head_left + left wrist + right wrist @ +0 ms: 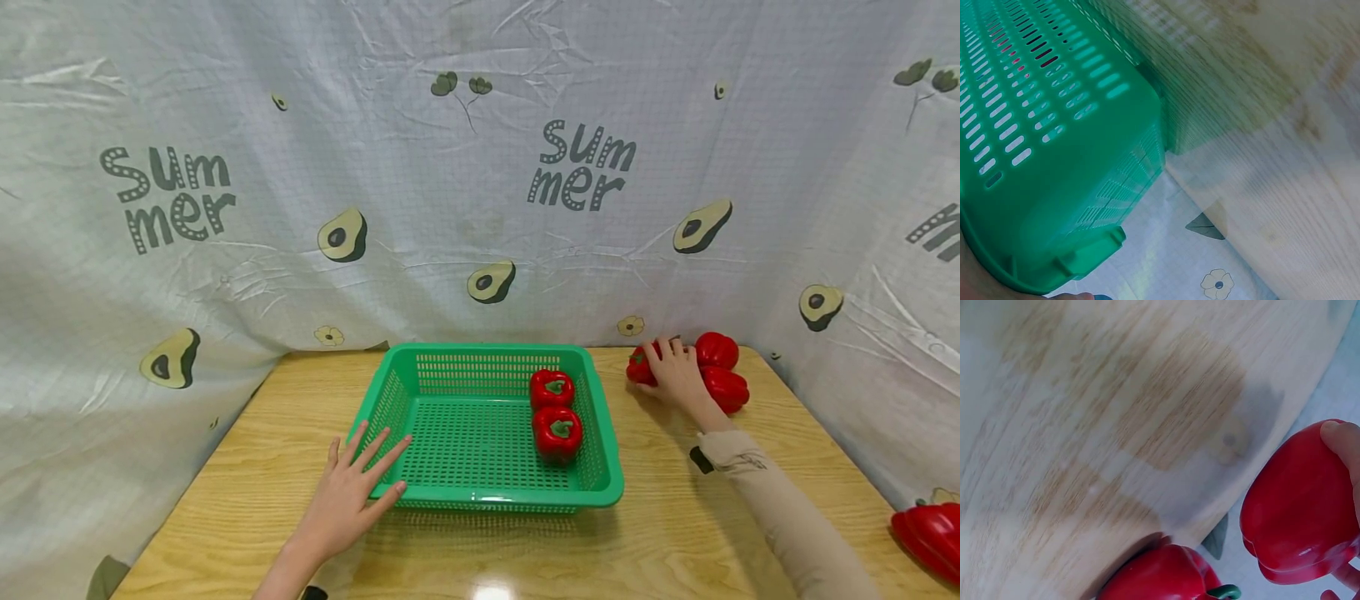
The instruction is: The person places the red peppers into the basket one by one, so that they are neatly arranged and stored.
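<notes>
My right hand (678, 382) grips a red bell pepper (641, 367) at the back right of the table. In the right wrist view the thumb presses on this bell pepper's side (1300, 506), and a second bell pepper (1157, 575) with a green stem lies below. Just right of the hand sit two more red peppers, a rear one (717, 350) and a front one (726, 389). My left hand (347, 500), fingers spread, rests at the front left corner of a green plastic basket (480, 497). Inside it, along the right side, two bell peppers stand stem up (558, 433).
The wooden table (247, 467) is backed by a pale cloth (420, 183) printed with avocados and lettering. Another red pepper (932, 537) appears at the lower right edge of the head view.
</notes>
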Motion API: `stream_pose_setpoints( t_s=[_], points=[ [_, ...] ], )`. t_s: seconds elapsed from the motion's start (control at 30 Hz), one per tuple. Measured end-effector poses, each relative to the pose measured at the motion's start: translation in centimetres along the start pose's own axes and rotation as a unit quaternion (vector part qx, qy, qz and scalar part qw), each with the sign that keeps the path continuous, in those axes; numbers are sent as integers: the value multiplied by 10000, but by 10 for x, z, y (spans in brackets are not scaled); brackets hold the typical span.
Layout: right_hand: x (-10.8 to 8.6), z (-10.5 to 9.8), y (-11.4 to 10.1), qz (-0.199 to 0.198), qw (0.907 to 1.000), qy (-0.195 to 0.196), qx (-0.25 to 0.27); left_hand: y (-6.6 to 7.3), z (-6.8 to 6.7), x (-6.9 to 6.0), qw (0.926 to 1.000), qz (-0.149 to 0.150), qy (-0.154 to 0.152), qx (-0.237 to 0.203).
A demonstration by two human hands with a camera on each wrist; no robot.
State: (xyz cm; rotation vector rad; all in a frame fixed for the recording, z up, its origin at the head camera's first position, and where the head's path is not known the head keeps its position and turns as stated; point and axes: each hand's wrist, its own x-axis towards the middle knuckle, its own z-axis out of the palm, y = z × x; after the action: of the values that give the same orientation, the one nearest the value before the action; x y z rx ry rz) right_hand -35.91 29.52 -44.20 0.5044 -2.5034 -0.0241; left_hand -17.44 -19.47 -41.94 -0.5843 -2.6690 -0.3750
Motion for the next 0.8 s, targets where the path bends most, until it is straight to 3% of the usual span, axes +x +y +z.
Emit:
stream_pose_setpoints(
  t_s=[0.27,0.5,0.8],
  points=[
    [-3,-2,-10,-374,9985,378,141,0,1,-1,9999,-30,-2,-99],
    [-7,-9,-21,-564,9977,362,87,0,1,-1,9998,-115,-164,-95],
    [-10,-23,-33,-671,9966,473,-47,-1,2,-1,10000,-31,-17,-28]
  ],
)
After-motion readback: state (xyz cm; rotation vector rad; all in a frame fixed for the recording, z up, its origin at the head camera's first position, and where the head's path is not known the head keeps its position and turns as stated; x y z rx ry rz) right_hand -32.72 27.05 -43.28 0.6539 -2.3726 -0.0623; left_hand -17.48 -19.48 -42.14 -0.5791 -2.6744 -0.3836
